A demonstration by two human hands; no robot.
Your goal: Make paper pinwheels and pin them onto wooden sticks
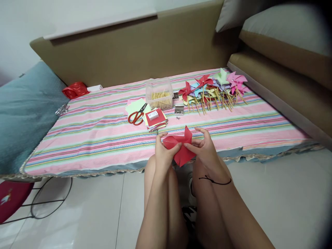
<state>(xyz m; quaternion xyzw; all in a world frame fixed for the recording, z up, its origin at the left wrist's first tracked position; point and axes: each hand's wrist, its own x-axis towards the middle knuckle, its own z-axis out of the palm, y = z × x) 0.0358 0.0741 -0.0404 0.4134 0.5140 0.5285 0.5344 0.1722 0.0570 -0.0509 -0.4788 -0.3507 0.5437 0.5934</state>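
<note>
My left hand and right hand pinch a red paper pinwheel above my knees; my underside fingers I can't quite make out. Beyond, on the striped cloth, scissors lie left of stacked paper. Farther stands a stick-filled box; far right, pinwheels on sticks.

The left hand and right hand pinch a partly folded red paper over the knees. Beyond, a striped cloth bears scissors, stacked paper squares, a clear tub of sticks and heaped pinwheels.
</note>
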